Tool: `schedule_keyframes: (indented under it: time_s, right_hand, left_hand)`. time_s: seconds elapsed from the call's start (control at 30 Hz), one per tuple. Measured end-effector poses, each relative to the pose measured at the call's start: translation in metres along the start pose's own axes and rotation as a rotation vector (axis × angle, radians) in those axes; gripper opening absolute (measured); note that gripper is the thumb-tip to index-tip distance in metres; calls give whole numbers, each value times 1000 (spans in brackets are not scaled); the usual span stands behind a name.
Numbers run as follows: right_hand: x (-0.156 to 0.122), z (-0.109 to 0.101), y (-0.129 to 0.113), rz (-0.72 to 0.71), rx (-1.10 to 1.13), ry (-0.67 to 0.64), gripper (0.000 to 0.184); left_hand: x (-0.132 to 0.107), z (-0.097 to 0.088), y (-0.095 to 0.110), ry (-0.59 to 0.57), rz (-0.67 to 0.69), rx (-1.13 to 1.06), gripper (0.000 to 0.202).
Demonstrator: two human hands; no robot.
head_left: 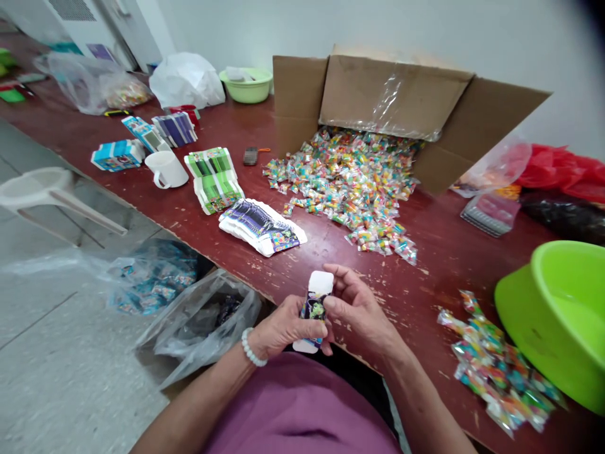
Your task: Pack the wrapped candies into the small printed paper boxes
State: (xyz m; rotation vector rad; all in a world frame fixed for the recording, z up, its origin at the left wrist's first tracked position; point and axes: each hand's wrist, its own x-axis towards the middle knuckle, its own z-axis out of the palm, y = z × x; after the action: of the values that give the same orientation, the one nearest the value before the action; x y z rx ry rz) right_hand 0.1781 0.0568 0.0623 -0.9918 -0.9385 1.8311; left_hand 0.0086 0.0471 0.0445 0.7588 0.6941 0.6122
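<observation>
In the head view, the basin point(529, 325) is cut off at the right, and the box point(316, 304) is partly covered by the left hand point(286, 328), between whose thumb and fingers it is held at the table's near edge. Its side is touched by the right hand point(359, 309); whether it is gripped there cannot be told. Dark, green-patterned print and white end flaps are shown

A white mug point(169, 169) stands on the dark red table point(406, 290), beside which is a white stool point(35, 184).
</observation>
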Motion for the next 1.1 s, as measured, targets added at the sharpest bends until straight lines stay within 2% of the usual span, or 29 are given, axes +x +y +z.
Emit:
schedule_keyframes:
  time_s: [0.1, 0.17, 0.3, 0.37, 0.43, 0.5, 0.57, 0.63, 0.7, 0.8, 0.93, 1.03, 1.1]
  right_hand:
    - [-2, 7, 11, 41, 18, -35, 36]
    - [0, 7, 19, 19, -12, 37, 27]
    - [9, 1, 24, -143, -235, 269, 27]
    - [13, -4, 21, -203, -356, 302, 25]
    - [14, -5, 19, -215, -363, 295, 27]
    - [14, -4, 20, -210, -264, 297, 46]
    - [13, -1, 23, -230, -176, 324, 56]
    - [11, 1, 26, -269, -162, 321, 46]
    - [9, 0, 29, -292, -176, 303, 33]
    - [8, -6, 29, -217, -154, 269, 22]
    - [11, -15, 23, -57, -94, 221, 26]
    - [15, -16, 18, -91, -34, 234, 32]
    - [16, -15, 15, -115, -61, 195, 37]
  left_hand:
    - [2, 0, 0, 106, 22, 8, 33]
    - [5, -1, -1, 181, 42, 25, 31]
    - [9, -3, -3, 309, 145, 216, 25]
    - [8, -2, -5, 388, 220, 258, 30]
    - [6, 0, -6, 464, 287, 256, 46]
    - [4, 4, -6, 505, 325, 253, 60]
    - [2, 7, -4, 515, 347, 242, 68]
    - [1, 8, -3, 505, 358, 233, 68]
    - [0, 6, -2, 477, 361, 245, 59]
    - [0, 0, -2, 400, 320, 260, 41]
    - [0, -4, -2, 359, 286, 324, 26]
    - [0, -3, -1, 393, 352, 427, 24]
    - [0, -2, 0, 418, 360, 390, 35]
